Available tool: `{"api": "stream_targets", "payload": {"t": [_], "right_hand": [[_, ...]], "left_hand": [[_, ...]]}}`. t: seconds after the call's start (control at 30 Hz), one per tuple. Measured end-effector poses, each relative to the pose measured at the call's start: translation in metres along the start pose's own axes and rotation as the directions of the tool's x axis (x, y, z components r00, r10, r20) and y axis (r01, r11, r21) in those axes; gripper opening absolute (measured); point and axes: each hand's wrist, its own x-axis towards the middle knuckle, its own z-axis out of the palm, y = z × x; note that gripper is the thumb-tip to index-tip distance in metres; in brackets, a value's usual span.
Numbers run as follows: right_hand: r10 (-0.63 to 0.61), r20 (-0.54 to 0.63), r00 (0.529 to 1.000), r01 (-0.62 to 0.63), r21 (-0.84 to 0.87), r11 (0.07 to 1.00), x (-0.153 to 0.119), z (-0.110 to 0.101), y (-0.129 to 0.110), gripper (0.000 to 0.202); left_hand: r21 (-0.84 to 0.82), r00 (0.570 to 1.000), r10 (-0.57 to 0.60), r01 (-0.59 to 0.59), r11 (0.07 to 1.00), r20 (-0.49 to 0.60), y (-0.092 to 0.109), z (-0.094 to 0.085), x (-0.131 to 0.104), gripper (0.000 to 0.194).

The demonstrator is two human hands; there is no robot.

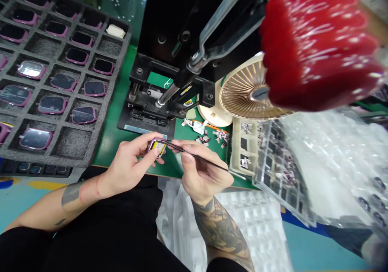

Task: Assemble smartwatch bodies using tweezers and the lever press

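My left hand (133, 161) grips a small purple-framed smartwatch case (158, 146), its open inside showing a yellow and silver part. The thumb lies on that part while the fingers wrap behind the frame. In my right hand (203, 167) is a pair of dark tweezers (198, 157), held between thumb and fingers. Their tips reach the upper right edge of the watch case; whether they pinch something there is too small to tell. Both hands are over the front edge of the green bench, just before the black press (151, 110).
A grey foam tray (104, 98) of purple watch cases lies left. The press's lever ends in a large red handle (315, 49) overhead at right. A fan (248, 94), small loose parts (203, 138), a clear plastic box (279, 179) and bubble wrap (339, 159) are on the right.
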Motion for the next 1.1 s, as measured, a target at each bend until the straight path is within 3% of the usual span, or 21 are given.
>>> {"api": "stream_targets", "payload": {"t": [0.1, 0.37, 0.6, 0.77, 0.93, 1.1], "right_hand": [[0.010, 0.029, 1.000, -0.010, -0.031, 0.999, 0.004, -0.002, -0.001, 0.016], [-0.072, 0.018, 0.997, 0.073, -0.050, 0.996, 0.002, -0.005, -0.008, 0.028], [-0.057, 0.053, 0.997, 0.055, 0.033, 0.998, 0.003, -0.002, -0.005, 0.038], [0.000, 0.048, 0.999, -0.002, 0.056, 0.998, 0.002, -0.002, -0.002, 0.029], [0.161, 0.001, 0.987, -0.159, 0.159, 0.974, -0.002, 0.000, 0.001, 0.023], [0.208, -0.003, 0.978, -0.203, 0.195, 0.959, -0.003, 0.000, 0.005, 0.016]], "left_hand": [[-0.018, 1.000, 0.002, -0.002, 1.000, -0.005, -0.001, 0.000, 0.000, 0.034], [-0.038, 0.999, 0.033, -0.034, 0.999, -0.024, -0.005, 0.001, 0.000, 0.041], [-0.025, 0.999, 0.032, -0.032, 0.999, -0.020, -0.003, 0.000, -0.002, 0.039], [-0.030, 0.999, 0.032, -0.033, 0.999, -0.022, -0.003, 0.000, -0.002, 0.038], [-0.046, 1.000, 0.024, -0.025, 0.999, -0.018, -0.003, -0.001, -0.002, 0.039], [-0.059, 1.000, 0.019, -0.020, 0.998, -0.015, -0.002, 0.000, -0.001, 0.038]]}}
